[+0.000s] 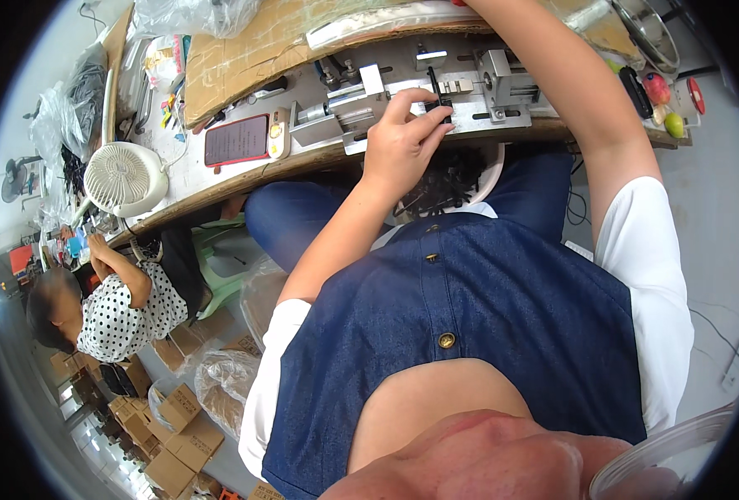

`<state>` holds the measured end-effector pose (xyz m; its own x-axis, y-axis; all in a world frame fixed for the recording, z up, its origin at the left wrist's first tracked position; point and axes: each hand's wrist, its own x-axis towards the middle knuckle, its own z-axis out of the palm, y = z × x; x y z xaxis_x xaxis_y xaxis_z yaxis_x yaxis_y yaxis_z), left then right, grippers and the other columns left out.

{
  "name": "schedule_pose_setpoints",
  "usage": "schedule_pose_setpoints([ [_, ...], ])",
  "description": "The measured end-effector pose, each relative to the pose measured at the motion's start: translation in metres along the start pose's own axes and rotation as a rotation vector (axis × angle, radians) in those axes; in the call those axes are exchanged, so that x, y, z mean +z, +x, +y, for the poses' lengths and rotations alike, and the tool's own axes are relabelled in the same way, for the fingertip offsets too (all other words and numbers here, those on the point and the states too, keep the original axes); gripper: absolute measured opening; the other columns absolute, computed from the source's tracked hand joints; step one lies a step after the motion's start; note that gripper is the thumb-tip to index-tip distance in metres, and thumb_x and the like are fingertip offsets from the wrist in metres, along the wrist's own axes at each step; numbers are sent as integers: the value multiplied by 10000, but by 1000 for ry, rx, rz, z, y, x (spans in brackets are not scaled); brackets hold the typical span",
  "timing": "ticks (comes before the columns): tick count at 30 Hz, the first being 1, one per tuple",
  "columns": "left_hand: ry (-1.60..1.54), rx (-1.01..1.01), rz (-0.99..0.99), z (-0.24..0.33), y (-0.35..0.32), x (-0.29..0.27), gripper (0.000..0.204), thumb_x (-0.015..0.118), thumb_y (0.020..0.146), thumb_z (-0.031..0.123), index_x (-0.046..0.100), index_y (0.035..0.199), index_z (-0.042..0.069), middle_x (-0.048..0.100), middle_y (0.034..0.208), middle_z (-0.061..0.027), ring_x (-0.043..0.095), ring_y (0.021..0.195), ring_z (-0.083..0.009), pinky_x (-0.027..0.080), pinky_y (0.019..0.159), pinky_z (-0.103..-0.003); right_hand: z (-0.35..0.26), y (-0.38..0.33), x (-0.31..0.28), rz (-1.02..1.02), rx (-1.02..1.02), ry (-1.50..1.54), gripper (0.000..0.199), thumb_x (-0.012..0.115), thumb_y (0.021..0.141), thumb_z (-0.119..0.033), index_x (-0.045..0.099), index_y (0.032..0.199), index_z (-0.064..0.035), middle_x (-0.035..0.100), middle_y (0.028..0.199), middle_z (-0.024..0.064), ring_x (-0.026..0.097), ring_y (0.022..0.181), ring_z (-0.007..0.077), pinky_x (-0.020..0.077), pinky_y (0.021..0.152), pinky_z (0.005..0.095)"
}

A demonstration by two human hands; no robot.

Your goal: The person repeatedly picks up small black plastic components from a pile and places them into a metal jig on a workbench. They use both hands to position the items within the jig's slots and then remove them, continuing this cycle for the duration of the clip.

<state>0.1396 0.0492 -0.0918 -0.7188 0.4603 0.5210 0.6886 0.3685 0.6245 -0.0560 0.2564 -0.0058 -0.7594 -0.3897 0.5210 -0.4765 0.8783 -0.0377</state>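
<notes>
My left hand reaches over the front edge of the workbench, thumb and fingers pinched on a small black part. This part sits at the middle of a metal clamping fixture, between a left block and a right block. A thin black strip stands up beside my fingertips; I cannot tell whether it belongs to the part. My right arm stretches across the bench's right side past the top edge, so the right hand is out of sight. Below the bench edge, a white basin holds many black pieces.
Left of the fixture lie a red-edged phone and a small white device. A white fan stands farther left. Cardboard covers the bench's back. A co-worker sits at left, near stacked cartons. Fruit lies at right.
</notes>
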Motion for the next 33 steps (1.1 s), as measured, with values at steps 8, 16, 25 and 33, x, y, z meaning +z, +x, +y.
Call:
schedule_pose_setpoints([
  [8, 60, -9, 15, 3, -6, 4, 266, 809, 863, 157, 781, 1126, 125, 728, 1267, -63, 754, 899, -224, 616, 758, -317, -56, -47, -79, 205, 145, 480, 161, 651, 950, -119, 690, 1048, 3, 730, 1006, 208, 718, 911, 399, 578, 808, 419],
  [16, 200, 331, 208, -11, 79, -39, 135, 733, 854, 79, 754, 980, 124, 713, 1031, -85, 688, 916, -299, 550, 796, -404, -114, -171, -100, 207, 244, 644, 172, 734, 894, -91, 693, 1054, -44, 650, 1142, 125, 629, 998, 323, 496, 943, 408],
  [25, 567, 187, -205, -45, 195, -61, 99, 622, 853, 68, 705, 895, 34, 703, 1032, -185, 675, 980, -393, 532, 884, -478, -142, -211, -54, -39, 72, 199, 200, 676, 868, -61, 664, 1068, -55, 640, 1277, 71, 550, 1147, 312, 503, 987, 407],
  [33, -27, 134, 5, -40, 159, -71, 200, 715, 878, 193, 726, 1016, 49, 680, 958, -180, 664, 962, -399, 527, 836, -485, -135, -211, -45, -32, 21, 73, 225, 656, 842, -120, 665, 1060, -68, 651, 1264, 65, 566, 1132, 300, 521, 948, 404],
])
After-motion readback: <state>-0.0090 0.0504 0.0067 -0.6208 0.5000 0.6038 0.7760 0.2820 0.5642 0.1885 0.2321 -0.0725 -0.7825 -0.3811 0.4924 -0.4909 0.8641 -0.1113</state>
